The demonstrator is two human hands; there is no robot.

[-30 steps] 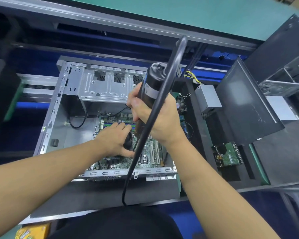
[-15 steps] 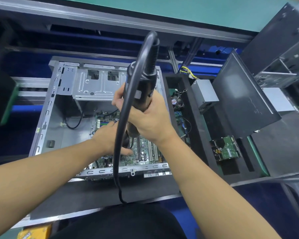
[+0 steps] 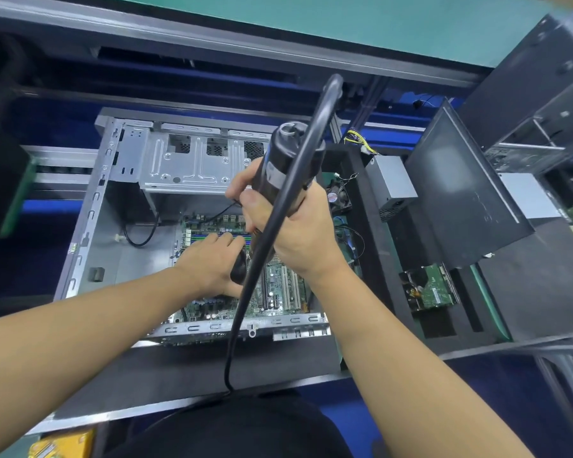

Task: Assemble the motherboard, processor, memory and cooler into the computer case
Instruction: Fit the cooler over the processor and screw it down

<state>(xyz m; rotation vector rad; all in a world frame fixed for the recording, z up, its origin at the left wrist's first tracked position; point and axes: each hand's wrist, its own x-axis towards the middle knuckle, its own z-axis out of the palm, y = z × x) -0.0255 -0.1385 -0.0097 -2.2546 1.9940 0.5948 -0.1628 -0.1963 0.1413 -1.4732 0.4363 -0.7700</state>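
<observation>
An open grey computer case (image 3: 90, 206) lies flat on the bench, and the green motherboard (image 3: 278, 292) sits in its floor. My right hand (image 3: 298, 233) grips a black electric screwdriver (image 3: 278, 170) that stands nearly upright over the board, its thick black cable (image 3: 245, 309) looping down toward me. My left hand (image 3: 209, 262) rests on the board by the memory slots (image 3: 199, 234), fingers stretched out. The screwdriver's black nose (image 3: 239, 269) sits between that hand's thumb and index finger. My hands hide the bit and whatever is under it.
A black foam tray to the right of the case holds a small fan (image 3: 338, 196), a silver power supply (image 3: 391, 183) and a hard drive (image 3: 434, 289). A dark case side panel (image 3: 460, 193) leans at the right. A yellow box (image 3: 60, 446) sits at the near left.
The screwdriver's top leaned to the left half a second ago and now stands back over the board's middle. My left hand has stayed at the tool's nose.
</observation>
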